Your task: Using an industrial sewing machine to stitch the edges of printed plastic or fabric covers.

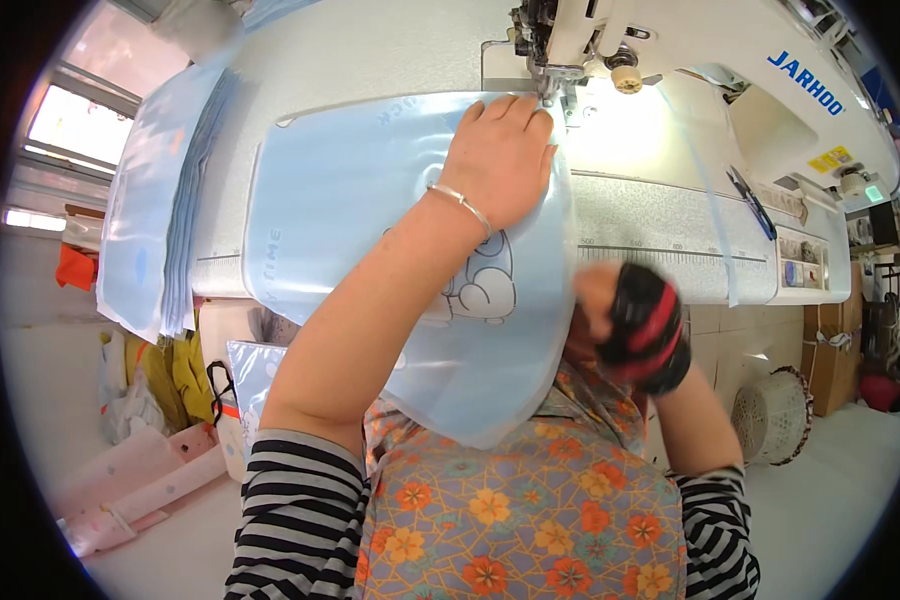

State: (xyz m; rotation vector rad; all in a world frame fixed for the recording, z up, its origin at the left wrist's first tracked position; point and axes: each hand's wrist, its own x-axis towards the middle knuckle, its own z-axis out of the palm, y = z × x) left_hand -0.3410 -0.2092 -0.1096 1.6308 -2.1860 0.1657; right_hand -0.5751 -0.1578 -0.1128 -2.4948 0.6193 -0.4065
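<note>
A pale blue, glossy, plastic-like sheet (340, 190) with a printed cartoon outline lies on the sewing machine's bed, its near end drooping over the table edge to my lap. My left hand (505, 150), a silver bangle at its wrist, rests flat on the sheet's far right corner, fingers stretched out beside the needle and presser foot (558, 88). By the sheet's right edge, at the table's front, is my right hand (625, 315), wrapped in a black and red covering. Motion blurs its fingers, and whether they grip the edge does not show.
The sewing machine head (750, 70) stands at the far right, its lamp lit. Thread snips (753, 203) lie near a small parts tray (802, 262). A stack of similar blue sheets (160, 200) hangs over the table's left end. A white basket (770, 418) sits on the floor.
</note>
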